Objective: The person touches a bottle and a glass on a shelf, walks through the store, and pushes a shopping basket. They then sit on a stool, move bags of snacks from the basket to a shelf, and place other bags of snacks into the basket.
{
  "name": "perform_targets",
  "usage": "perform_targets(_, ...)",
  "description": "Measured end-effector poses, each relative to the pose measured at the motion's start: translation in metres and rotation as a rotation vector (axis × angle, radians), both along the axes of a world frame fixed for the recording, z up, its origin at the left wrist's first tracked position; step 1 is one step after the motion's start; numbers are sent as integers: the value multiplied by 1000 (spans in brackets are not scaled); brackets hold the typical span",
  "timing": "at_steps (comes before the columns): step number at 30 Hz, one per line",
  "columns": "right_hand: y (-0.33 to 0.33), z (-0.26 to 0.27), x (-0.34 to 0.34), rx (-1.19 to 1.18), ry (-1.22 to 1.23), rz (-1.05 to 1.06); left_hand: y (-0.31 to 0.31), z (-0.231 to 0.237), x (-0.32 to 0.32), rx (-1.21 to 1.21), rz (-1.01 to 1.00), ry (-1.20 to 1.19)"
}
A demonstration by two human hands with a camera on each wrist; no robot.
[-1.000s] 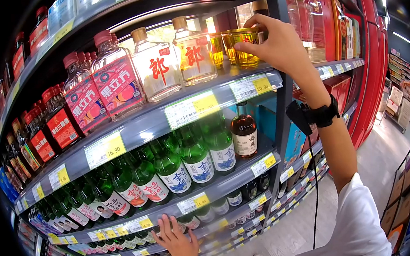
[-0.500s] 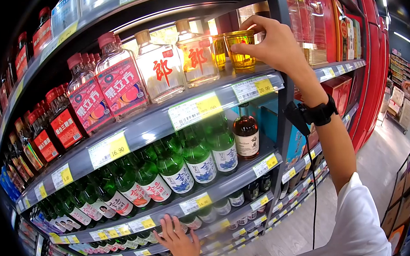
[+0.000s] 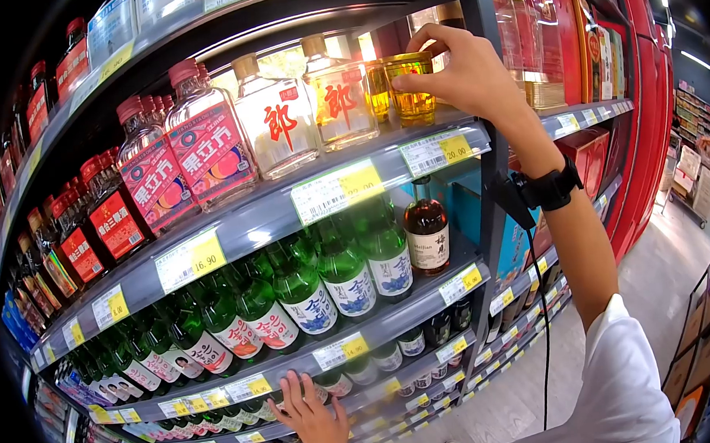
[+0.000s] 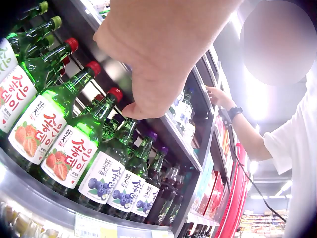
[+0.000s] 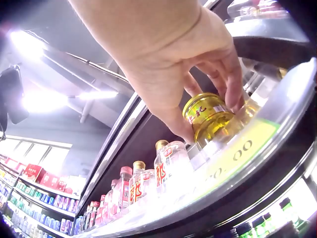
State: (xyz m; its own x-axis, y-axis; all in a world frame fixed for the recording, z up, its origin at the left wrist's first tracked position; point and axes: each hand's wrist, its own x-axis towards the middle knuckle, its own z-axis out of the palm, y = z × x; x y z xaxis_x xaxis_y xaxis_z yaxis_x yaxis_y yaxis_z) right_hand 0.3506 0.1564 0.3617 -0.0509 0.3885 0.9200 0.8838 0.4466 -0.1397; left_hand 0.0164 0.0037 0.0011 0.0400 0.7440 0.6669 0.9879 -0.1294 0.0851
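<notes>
Gold-lidded jars (image 3: 415, 113): one gripped at the upper shelf's (image 3: 258, 218) right end, another just left
郎 bottles (image 3: 281, 136): two in front, left of the jars
Amber bottle (image 3: 425, 226): one, on the lower shelf (image 3: 403, 322)
Right hand (image 3: 474, 73): raised, thumb and fingers pinching one jar
Left hand (image 3: 314, 422): low, fingers spread, holding nothing

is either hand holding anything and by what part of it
The right hand grips a gold-topped yellow jar by its upper sides; the left hand holds nothing.
</notes>
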Motion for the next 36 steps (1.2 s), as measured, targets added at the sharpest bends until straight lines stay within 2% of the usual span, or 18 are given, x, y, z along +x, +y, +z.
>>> perform_targets(7, 9, -3, -3, 91, -22, 69, 0, -1, 1, 8, 5, -8)
perform_targets(11, 9, -5, -7, 24, -3, 106, 0, -1, 1, 12, 2, -10)
perform_targets(13, 13, -5, -8, 170, -66, 132, 0, -2, 0, 7, 6, -5)
perform_targets(14, 12, -4, -5, 170, -65, 134, 0, -2, -1, 6, 10, 0)
perform_targets(16, 7, 1, -1, 13, -79, 165, 0, -1, -1, 5, 14, 2)
perform_targets(25, 14, 1, 3, 51, -168, 172, 2, -3, 0, 16, 14, -1)
perform_targets(29, 12, 2, 5, -2, -177, 151, 2, -3, 0, 22, 10, -1)
perform_targets(35, 15, 1, 9, -49, -148, 215, 1, -1, 1, 9, 16, 2)
perform_targets(36, 14, -1, 9, -39, -186, 279, 1, 0, 1, 11, 13, 3)
